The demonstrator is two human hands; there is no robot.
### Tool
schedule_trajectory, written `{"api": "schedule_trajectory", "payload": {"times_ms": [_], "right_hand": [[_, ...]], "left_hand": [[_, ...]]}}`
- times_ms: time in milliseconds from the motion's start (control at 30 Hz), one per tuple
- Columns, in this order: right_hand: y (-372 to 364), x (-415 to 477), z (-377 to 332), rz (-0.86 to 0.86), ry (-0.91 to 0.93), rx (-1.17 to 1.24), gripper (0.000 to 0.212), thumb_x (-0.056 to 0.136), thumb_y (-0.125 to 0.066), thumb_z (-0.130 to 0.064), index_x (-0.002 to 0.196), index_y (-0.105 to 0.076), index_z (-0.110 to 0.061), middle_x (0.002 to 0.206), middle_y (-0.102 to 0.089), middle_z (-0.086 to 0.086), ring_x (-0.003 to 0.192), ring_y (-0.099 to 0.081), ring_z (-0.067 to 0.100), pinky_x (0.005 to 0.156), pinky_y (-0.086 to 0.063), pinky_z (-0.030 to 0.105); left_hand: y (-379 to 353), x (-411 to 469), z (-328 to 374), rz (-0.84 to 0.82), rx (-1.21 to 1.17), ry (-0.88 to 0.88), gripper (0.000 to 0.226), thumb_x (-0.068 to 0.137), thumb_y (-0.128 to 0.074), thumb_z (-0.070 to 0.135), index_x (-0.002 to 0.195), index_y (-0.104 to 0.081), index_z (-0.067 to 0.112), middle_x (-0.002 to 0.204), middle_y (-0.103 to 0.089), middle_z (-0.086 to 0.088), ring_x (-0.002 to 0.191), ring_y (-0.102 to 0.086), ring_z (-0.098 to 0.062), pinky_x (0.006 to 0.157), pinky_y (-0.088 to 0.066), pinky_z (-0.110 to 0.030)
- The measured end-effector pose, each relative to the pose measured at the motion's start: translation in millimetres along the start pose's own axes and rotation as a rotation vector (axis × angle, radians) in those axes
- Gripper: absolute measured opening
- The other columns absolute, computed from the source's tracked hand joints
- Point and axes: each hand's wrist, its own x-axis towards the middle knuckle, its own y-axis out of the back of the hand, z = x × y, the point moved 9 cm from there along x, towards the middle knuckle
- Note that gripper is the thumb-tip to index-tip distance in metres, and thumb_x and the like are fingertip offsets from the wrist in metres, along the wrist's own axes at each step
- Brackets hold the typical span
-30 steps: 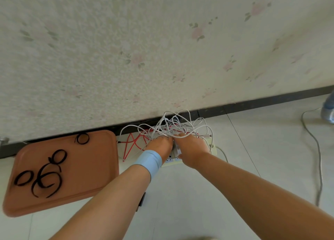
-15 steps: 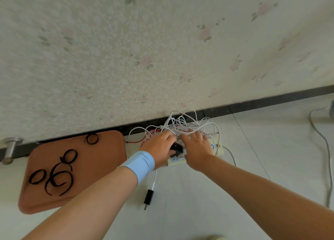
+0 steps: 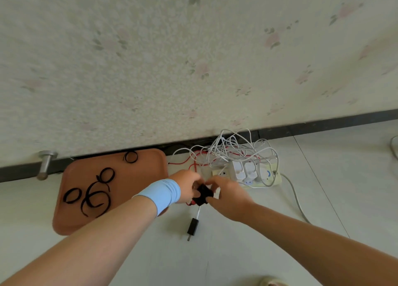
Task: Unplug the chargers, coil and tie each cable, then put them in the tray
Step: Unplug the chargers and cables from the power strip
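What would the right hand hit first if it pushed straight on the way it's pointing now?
The left hand: the right hand points forward and left, and both grip the small black charger between them. Beyond that lies the orange plastic tray, though depth is hard to judge.

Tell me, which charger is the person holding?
The black charger, held between the left hand and right hand. The two white chargers sit plugged into the power strip behind.
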Motion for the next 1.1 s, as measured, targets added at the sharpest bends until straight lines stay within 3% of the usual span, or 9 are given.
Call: {"api": "schedule_trajectory", "payload": {"times_ms": [133, 267, 400, 500, 567, 633, 733, 967, 1100], "right_hand": [[-36.1, 5.3, 6.9, -0.176, -0.219, 0.138, 0.030, 0.083, -0.069, -0.024, 0.111, -0.059, -0.023, 0.099, -0.072, 0.002, 0.077, -0.071, 0.017, 0.064, -0.060, 0.032], [-73.7, 4.1, 1.0, -0.316, -0.350, 0.317, 0.024, 0.086, -0.068, -0.016, 0.108, -0.064, -0.009, 0.099, -0.076, 0.012, 0.075, -0.077, 0.025, 0.056, -0.056, 0.027], [-92.7, 1.2, 0.8, -0.402, -0.337, 0.233, 0.028, 0.089, -0.064, -0.027, 0.109, -0.070, -0.008, 0.104, -0.076, 0.009, 0.078, -0.076, 0.023, 0.053, -0.054, 0.025], [-95.2, 1.0, -3.9, -0.462, -0.177, -0.052, 0.039, 0.092, -0.057, -0.039, 0.112, -0.071, -0.009, 0.105, -0.071, 0.011, 0.098, -0.069, 0.030, 0.077, -0.055, 0.034], [-92.3, -2.7, -10.8, -0.491, -0.064, -0.211, 0.039, 0.096, -0.053, -0.039, 0.122, -0.068, -0.014, 0.121, -0.067, 0.007, 0.114, -0.060, 0.028, 0.094, -0.049, 0.035], [-78.2, -1.3, -14.6, -0.428, -0.005, -0.216, 0.035, 0.099, -0.050, -0.028, 0.130, -0.065, -0.024, 0.131, -0.064, 0.001, 0.120, -0.057, 0.022, 0.098, -0.047, 0.031], [-32.2, 5.6, -16.1, -0.170, 0.040, -0.224, 0.039, 0.098, -0.042, -0.014, 0.118, -0.070, -0.031, 0.125, -0.067, -0.004, 0.111, -0.062, 0.019, 0.088, -0.050, 0.028], [81.9, -2.6, 23.0, 0.382, 0.061, -0.187, 0.028, 0.085, -0.050, 0.005, 0.079, -0.070, -0.014, 0.087, -0.069, 0.001, 0.084, -0.064, 0.026, 0.067, -0.047, 0.030], [98.0, -3.8, 39.2, 0.433, 0.118, -0.284, 0.022, 0.084, -0.056, 0.007, 0.092, -0.066, -0.012, 0.102, -0.059, 0.003, 0.097, -0.053, 0.023, 0.086, -0.048, 0.034]], "left_hand": [[-17.5, 1.8, -13.1, -0.042, 0.101, 0.033, 0.039, 0.093, -0.056, 0.015, 0.132, -0.054, 0.021, 0.125, -0.062, -0.002, 0.109, -0.061, -0.024, 0.089, -0.049, -0.032], [-31.1, -0.2, -8.2, -0.063, 0.360, -0.048, 0.035, 0.093, -0.054, 0.019, 0.128, -0.057, 0.021, 0.128, -0.057, -0.004, 0.117, -0.054, -0.026, 0.087, -0.046, -0.033], [-48.7, -8.9, -12.7, -0.131, 0.492, -0.079, 0.034, 0.093, -0.054, 0.019, 0.126, -0.059, 0.021, 0.124, -0.059, -0.004, 0.110, -0.058, -0.025, 0.080, -0.044, -0.032], [-58.6, -14.8, -21.6, -0.222, 0.594, -0.080, 0.030, 0.090, -0.055, 0.015, 0.119, -0.063, 0.021, 0.114, -0.063, -0.004, 0.099, -0.061, -0.027, 0.081, -0.050, -0.034], [-66.8, -19.9, -25.1, -0.294, 0.671, -0.070, 0.030, 0.090, -0.050, 0.013, 0.115, -0.066, 0.019, 0.107, -0.065, -0.004, 0.095, -0.062, -0.027, 0.086, -0.051, -0.035], [-73.2, -22.9, -23.1, -0.335, 0.741, -0.070, 0.029, 0.092, -0.047, 0.015, 0.116, -0.064, 0.018, 0.106, -0.065, -0.006, 0.096, -0.061, -0.028, 0.090, -0.050, -0.037], [-61.2, -11.6, -9.7, -0.251, 0.638, -0.064, 0.039, 0.092, -0.046, 0.013, 0.128, -0.057, 0.024, 0.127, -0.056, -0.008, 0.113, -0.055, -0.031, 0.096, -0.046, -0.039], [-0.5, 20.4, 56.3, 0.162, 0.215, -0.184, 0.035, 0.095, -0.048, 0.012, 0.128, -0.055, 0.019, 0.129, -0.057, -0.006, 0.109, -0.058, -0.029, 0.087, -0.048, -0.036], [5.8, 40.7, 81.5, 0.278, 0.031, -0.185, 0.051, 0.095, -0.054, 0.015, 0.144, -0.041, 0.019, 0.144, -0.043, -0.005, 0.133, -0.041, -0.025, 0.106, -0.040, -0.039]]}}
